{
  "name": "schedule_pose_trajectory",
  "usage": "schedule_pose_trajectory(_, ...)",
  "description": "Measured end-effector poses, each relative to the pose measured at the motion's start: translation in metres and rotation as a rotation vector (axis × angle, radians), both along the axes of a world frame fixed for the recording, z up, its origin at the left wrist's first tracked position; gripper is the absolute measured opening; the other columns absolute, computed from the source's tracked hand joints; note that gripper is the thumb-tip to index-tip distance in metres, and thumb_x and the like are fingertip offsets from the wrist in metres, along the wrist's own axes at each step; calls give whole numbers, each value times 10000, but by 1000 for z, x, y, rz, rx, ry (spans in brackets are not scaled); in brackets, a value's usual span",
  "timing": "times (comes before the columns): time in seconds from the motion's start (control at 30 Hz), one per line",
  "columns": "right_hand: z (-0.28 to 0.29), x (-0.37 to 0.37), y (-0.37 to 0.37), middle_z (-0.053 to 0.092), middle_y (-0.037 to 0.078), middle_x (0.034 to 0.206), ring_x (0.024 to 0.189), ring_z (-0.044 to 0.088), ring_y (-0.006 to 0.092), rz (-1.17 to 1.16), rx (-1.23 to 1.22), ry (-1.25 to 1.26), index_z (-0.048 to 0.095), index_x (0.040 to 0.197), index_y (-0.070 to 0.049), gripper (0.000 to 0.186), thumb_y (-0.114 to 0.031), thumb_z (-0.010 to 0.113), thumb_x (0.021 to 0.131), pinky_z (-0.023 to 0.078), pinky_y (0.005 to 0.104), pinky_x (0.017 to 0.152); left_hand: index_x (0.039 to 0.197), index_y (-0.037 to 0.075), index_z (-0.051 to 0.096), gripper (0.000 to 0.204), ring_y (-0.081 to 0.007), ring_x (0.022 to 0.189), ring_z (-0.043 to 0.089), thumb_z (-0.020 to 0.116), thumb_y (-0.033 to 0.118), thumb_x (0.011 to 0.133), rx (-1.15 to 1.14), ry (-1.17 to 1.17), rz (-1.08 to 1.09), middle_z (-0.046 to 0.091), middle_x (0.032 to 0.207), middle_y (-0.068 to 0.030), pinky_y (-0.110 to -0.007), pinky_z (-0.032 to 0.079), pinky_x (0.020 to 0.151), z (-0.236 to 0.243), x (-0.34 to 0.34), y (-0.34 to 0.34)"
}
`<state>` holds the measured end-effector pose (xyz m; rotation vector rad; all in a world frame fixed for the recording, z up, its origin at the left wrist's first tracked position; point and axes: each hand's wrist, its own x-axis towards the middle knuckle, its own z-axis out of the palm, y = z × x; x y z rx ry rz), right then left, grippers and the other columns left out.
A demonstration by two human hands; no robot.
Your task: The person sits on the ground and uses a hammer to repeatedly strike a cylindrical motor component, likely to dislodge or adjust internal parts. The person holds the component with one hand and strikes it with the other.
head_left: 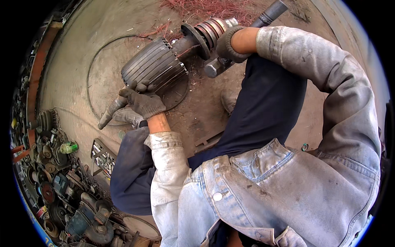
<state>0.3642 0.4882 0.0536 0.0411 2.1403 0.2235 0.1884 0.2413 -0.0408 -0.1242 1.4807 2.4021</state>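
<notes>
A slotted motor rotor (150,64) lies on the floor in front of me, its bare shaft end (109,113) pointing to the lower left. Copper-coloured slip rings (209,31) and a dark collar sit toward its far right end. Wearing a dark glove, my left hand (144,101) is curled against the rotor's near end, beside the shaft; its fingertips are partly hidden. My right hand (230,44), also gloved, is closed round a heavy hammer next to the slip rings. The hammer's steel head (214,68) shows below that hand, and most of the grip is covered.
A thick dark pipe (269,14) reaches up right beyond my right wrist. Red wire scraps (210,10) litter the far floor, and a thin cable loop (88,78) runs round the rotor. Motor parts (61,185) pile up at left, near a metal crate (103,158).
</notes>
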Motion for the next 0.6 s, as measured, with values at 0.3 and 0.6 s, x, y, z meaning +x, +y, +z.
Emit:
schedule_pose_trajectory(0.3,-77,40,102,761,137,1177,1083,723,323,-3,-124,75,744,1237,-70,468,-294,800,829,568,434,901,1031,63,608,596,-128,609,513,510,650,1043,-287,0,93,529,692,1,-254,390,519,18,83,45)
schedule_pose_trajectory(0.6,-198,61,189,758,172,1167,1088,723,336,-440,-382,344,730,1236,-39,536,-447,715,890,540,456,922,1019,6,697,476,-138,519,505,618,475,1040,-1131,496,-491,521,618,-38,-317,380,497,21,66,82)
